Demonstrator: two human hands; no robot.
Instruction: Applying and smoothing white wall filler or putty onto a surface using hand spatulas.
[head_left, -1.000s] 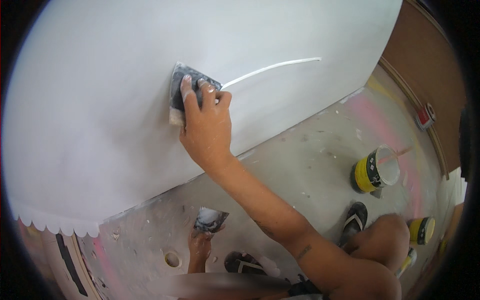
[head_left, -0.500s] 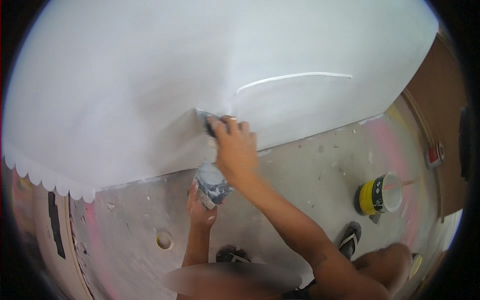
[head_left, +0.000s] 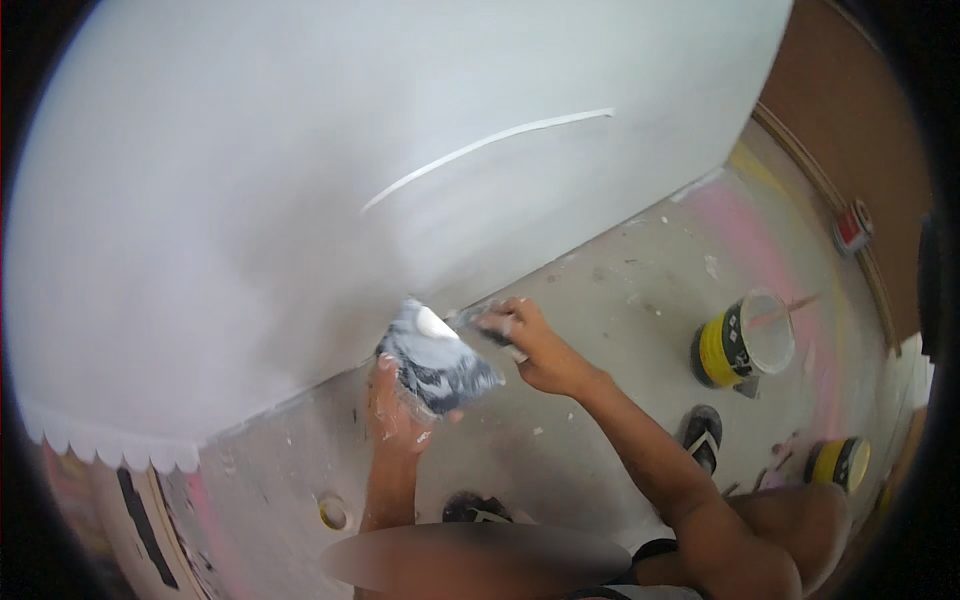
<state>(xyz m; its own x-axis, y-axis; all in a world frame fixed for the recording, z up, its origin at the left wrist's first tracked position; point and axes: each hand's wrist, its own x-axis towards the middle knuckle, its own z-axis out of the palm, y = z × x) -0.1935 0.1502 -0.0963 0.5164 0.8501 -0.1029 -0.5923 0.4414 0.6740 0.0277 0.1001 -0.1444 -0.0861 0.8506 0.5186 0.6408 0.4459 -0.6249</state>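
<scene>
My left hand (head_left: 390, 410) grips a smeared, dark putty knife (head_left: 445, 382) with a wide blade, which bears a lump of white putty (head_left: 434, 323) near its upper edge. Just to its right, my right hand (head_left: 548, 352) is closed around a second putty knife (head_left: 482, 318), its blade pointing left toward the putty and partly blurred. Both tools are in front of the lower edge of a large white panel (head_left: 250, 170). Across that panel runs a raised white curved line of putty (head_left: 485, 150).
On the stained floor (head_left: 600, 440) at right stand a yellow and black bucket (head_left: 722, 352) and a similar smaller one (head_left: 838, 462). A red can (head_left: 853, 228) is by the brown board (head_left: 850, 120). A roll of tape (head_left: 333, 512) lies at lower left, and sandals (head_left: 703, 438) are below.
My right hand has come off the panel and down, right beside the left-hand putty knife. White putty now shows on that knife. The view has shifted, so the panel and buckets appear farther left.
</scene>
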